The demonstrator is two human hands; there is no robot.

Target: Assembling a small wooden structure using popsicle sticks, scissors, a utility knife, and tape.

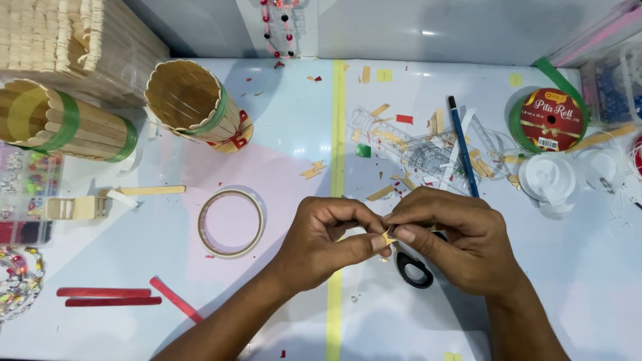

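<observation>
Both hands [394, 237] pinch a gold scrap [388, 236] above littered white table [575, 281]

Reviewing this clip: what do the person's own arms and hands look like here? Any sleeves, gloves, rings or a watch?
Both forearms are bare as far as the picture shows: no sleeves reach into view. The left hand and right hand are bare too, with no gloves. No ring, watch or bracelet shows on the visible fingers or wrists. Fingernails are short and unpainted where they can be seen.
</observation>
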